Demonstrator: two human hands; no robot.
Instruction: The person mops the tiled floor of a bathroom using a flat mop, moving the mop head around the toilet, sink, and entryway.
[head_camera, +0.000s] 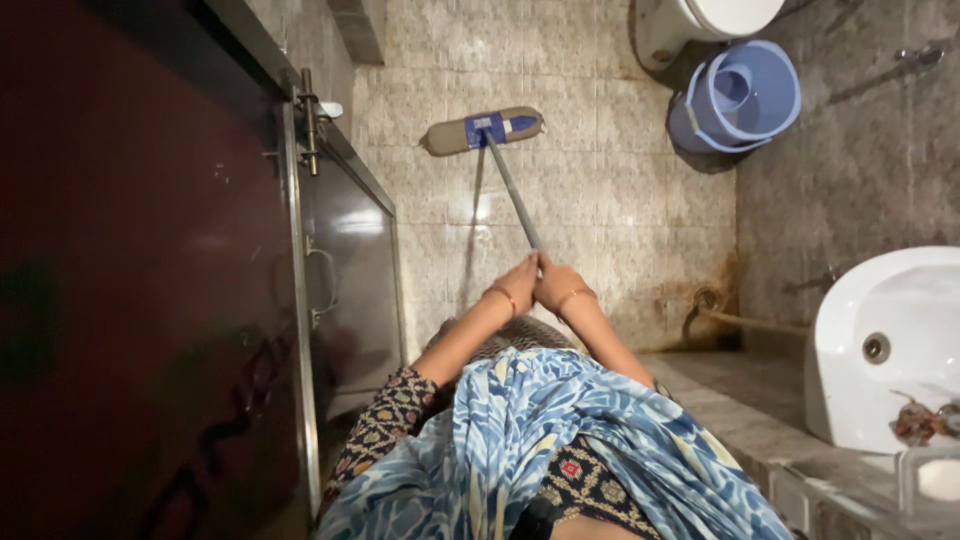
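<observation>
1. Seen from a head camera looking down, both bare hands meet at the centre of the frame, wrapped closed around the near end of a mop handle (515, 195).
2. The left hand (517, 284) and the right hand (556, 285) sit side by side, touching, each with a thin bangle at the wrist. Neither is clearly nearer the mop head; the left may sit slightly higher up the handle, though the view is too small to be sure.
3. The handle's long axis runs from the hands up and slightly left across the frame, away from the person.
4. At its far end a flat mop head (483, 131), grey pad with a blue bracket, lies crosswise on the beige tiled floor (600, 190), in the upper centre of the frame.
5. In the upper right a blue bucket (755, 100) stands on the floor with a smaller blue mug (733, 85) inside it; whether it holds water cannot be told.
6. A white toilet (715, 18) sits just above the bucket at the top edge.
7. A white washbasin (885, 340) fills the right side; its bowl looks empty.
8. A dark metal door (345, 270) with a latch lines the left side.
9. Blue patterned cloth (560, 440) drapes the lower centre.
</observation>
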